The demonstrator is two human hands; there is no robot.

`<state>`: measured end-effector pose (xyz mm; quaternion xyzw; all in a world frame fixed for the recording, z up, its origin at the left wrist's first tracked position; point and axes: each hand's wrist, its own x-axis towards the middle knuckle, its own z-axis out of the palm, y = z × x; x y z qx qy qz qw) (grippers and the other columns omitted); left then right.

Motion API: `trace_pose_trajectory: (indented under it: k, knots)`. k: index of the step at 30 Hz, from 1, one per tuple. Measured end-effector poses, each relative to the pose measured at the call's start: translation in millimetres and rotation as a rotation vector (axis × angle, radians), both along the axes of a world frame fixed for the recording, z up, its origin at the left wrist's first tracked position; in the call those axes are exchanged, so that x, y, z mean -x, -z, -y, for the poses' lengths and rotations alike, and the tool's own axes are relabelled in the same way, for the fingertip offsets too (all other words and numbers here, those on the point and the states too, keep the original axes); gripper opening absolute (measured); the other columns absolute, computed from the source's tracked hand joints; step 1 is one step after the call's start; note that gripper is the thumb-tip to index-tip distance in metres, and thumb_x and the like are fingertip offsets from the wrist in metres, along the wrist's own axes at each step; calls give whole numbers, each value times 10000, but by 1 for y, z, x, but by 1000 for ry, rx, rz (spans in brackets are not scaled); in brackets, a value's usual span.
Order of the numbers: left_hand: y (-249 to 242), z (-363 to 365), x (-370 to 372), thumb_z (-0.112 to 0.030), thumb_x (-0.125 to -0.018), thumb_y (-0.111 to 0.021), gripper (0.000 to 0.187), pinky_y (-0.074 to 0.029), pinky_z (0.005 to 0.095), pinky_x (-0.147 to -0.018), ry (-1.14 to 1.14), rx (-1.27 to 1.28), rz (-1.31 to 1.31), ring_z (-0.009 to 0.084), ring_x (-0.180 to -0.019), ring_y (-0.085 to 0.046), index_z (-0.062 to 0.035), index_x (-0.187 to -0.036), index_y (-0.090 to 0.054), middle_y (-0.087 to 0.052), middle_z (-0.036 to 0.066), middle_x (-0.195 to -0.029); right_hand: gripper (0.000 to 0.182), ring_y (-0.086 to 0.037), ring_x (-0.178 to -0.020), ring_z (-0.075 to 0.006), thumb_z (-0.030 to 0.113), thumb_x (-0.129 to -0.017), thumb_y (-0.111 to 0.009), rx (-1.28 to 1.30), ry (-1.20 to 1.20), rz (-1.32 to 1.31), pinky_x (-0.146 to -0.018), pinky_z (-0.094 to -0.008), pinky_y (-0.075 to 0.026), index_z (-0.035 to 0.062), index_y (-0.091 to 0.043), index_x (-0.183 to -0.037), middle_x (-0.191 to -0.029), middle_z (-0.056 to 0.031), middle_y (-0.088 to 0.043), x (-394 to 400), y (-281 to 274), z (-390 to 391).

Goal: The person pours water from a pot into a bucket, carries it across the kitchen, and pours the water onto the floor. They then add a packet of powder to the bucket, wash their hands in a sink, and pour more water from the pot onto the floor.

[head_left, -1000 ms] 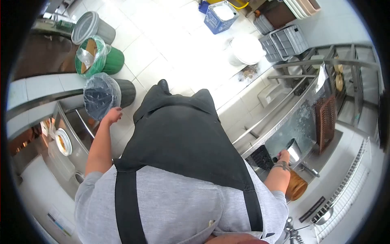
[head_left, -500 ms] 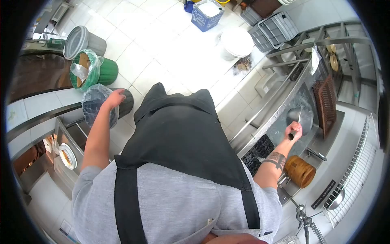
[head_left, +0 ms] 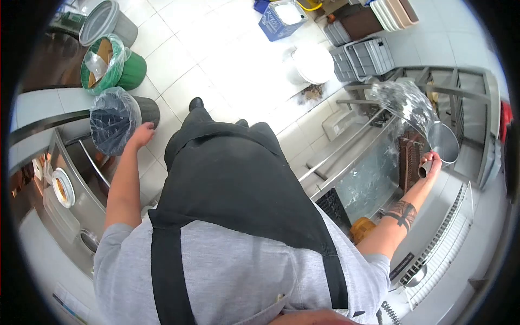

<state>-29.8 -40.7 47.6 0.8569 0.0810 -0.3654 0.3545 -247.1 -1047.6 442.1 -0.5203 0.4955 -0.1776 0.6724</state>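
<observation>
My right hand (head_left: pixel 430 162) is closed round the handle of a metal pot (head_left: pixel 445 142), raised above the far side of the sink. Water (head_left: pixel 406 103) flies out of the pot toward the far end. Below it, the sink (head_left: pixel 365 189) holds cloudy water, and a brown plastic rack (head_left: pixel 410 160) leans at its edge. My left hand (head_left: pixel 143 134) hangs beside the grey bin with the clear liner (head_left: pixel 115 120); its fingers are partly curled, and whether it touches the bin is unclear.
A green lined bin (head_left: pixel 130 70) and a grey bin (head_left: pixel 122 27) stand at the left. Ahead on the floor are a white bucket (head_left: pixel 314 64), a blue box (head_left: pixel 280 20) and grey crates (head_left: pixel 368 58). A wooden container (head_left: pixel 362 229) and wire shelf (head_left: pixel 441 260) are at the right.
My right hand has lifted the pot up out of the sink and outward, and water now sprays from it. My left hand has moved slightly lower, and the view has shifted.
</observation>
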Motion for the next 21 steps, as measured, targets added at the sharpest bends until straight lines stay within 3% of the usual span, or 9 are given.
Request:
trace_pose_trajectory:
  k: [8, 12, 13, 14, 16, 18, 19, 20, 21]
  knots:
    - [-12, -26, 74, -113, -821, -575, 480, -485, 365, -571, -226, -198, -428, 221, -777, -637, -17, -1292, -554, -648, 122, -983, 137, -517, -478, -169, 142, -772, -619, 716, -13, -433, -431, -306, -443, 28, -549, -741, -593, -57, -526, -81, -54, -10]
    - [-20, -11, 68, -100, -829, -577, 477, -503, 359, -620, -194, -214, -396, 215, -809, -643, -8, -1295, -547, -661, 128, -1005, 298, -605, -605, -260, 209, -744, -621, 1344, -135, -700, -633, -361, -499, -43, -590, -901, -626, -121, -609, -87, -72, 20]
    - [-1, -17, 64, -93, -832, -579, 476, -514, 351, -664, -1, -186, -288, 224, -831, -649, 3, -1296, -540, -663, 136, -1041, 423, -633, -671, -303, 226, -764, -592, 1317, -110, -804, -769, -387, -505, -42, -568, -1090, -771, -173, -650, -89, -78, 6]
    - [7, -22, 57, -85, -835, -581, 476, -525, 343, -708, 194, -157, -181, 232, -853, -656, 15, -1297, -532, -666, 145, -1077, 423, -633, -671, -303, 226, -764, -592, 1300, -101, -803, -769, -387, -505, -42, -568, -1090, -771, -173, -650, -80, -68, 9]
    - [-32, 14, 33, -83, -835, -589, 470, -528, 338, -756, 59, -125, -168, 245, -905, -659, 15, -1292, -536, -650, 158, -1140, 528, -661, -828, -342, 224, -772, -579, 1508, 97, -828, -858, -414, -499, -11, -505, -1239, -1035, -224, -638, -57, -39, 25]
    - [-54, 49, 12, -95, -831, -610, 464, -528, 346, -824, -56, -67, -167, 273, -997, -652, 8, -1280, -549, -618, 180, -1232, 568, -528, -1201, -381, 231, -791, -571, 1303, 37, -702, -1014, -431, -422, -2, -471, -1299, -1291, -229, -537, -5, 10, 41]
    - [-57, 47, 3, -108, -826, -623, 464, -527, 360, -845, -36, -68, -167, 286, -1038, -642, 2, -1273, -557, -602, 189, -1260, 528, -563, -1151, -373, 262, -823, -582, 1440, 0, -956, -978, -446, -448, 3, -519, -1279, -1312, -212, -535, 48, 63, 102]
    - [-33, 34, -1, -170, -822, -644, 473, -497, 398, -912, 54, -94, -72, 308, -1094, -612, -14, -1263, -572, -600, 192, -1265, 501, -604, -1067, -383, 312, -849, -603, 1482, -8, -1022, -932, -452, -472, -16, -572, -1227, -1259, -218, -575, 79, 87, 62]
    - [-27, 29, -2, -234, -817, -648, 499, -459, 408, -971, 162, -154, -8, 327, -1127, -590, -16, -1260, -575, -606, 187, -1253, 586, -628, -996, -369, 439, -800, -587, 1189, -1, -1011, -864, -485, -488, 2, -579, -1190, -1141, -195, -651, 104, 104, 20]
